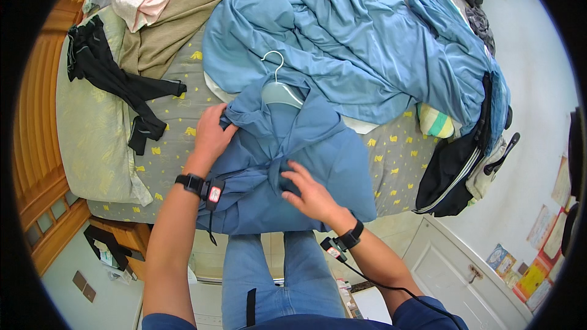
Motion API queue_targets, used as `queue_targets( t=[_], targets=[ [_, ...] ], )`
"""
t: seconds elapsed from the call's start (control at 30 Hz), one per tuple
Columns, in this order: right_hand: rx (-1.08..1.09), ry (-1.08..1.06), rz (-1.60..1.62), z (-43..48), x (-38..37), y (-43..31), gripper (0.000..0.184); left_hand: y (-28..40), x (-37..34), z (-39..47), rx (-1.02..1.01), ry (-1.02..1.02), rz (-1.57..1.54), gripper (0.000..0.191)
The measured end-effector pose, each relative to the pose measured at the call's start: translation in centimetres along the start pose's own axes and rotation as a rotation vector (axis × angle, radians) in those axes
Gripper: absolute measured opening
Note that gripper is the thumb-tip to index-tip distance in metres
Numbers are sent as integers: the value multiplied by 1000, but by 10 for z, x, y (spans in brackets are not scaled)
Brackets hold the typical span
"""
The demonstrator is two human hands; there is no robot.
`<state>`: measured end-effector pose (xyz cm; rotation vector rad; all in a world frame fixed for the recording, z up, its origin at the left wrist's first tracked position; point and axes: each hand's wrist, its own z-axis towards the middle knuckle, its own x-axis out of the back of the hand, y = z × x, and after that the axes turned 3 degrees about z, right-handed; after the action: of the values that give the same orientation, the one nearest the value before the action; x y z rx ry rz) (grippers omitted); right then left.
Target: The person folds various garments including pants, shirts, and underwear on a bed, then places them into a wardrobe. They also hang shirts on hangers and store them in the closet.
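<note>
A blue collared garment [330, 160] lies on the near edge of the bed, with a pale hanger [280, 93] inside its neck and the hook pointing away from me. My left hand [214, 130] pinches the fabric at the left shoulder, beside the collar. Over the middle of the garment is my right hand [309, 192], fingers spread and apart, close to the front opening; whether its fingertips touch the cloth is unclear. Folds of the garment bunch below my left hand.
A rumpled light-blue cover [348, 41] spreads across the bed [179, 156]. Black clothing [124, 78] and a pale green pillow [91, 146] lie left, near a brown blanket [188, 13]. Black striped clothing [451, 174] hangs at the right edge, above a white cabinet [458, 261].
</note>
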<state>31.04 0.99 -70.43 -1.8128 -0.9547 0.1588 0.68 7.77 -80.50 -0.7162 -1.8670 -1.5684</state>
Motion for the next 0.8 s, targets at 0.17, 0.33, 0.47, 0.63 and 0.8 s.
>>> queue_targets(
  t=[0.17,0.33,0.47,0.63,0.8],
  targets=[
    [-126,-33,-85,-37,-27,37,33,-39,35,-88,4,234,-73,44],
    [-376,196,-109,-117,-57,84,43,-109,59,-224,275,27,30,45],
    [-325,532,-594,-132,-71,100,70,-114,65,-287,273,-158,148,50],
    [-580,754,-696,-118,-67,158,82,-117,56,-327,640,-234,-181,39],
    [-451,778,-679,-139,-60,157,67,-74,36,-373,694,439,-343,20]
  ],
)
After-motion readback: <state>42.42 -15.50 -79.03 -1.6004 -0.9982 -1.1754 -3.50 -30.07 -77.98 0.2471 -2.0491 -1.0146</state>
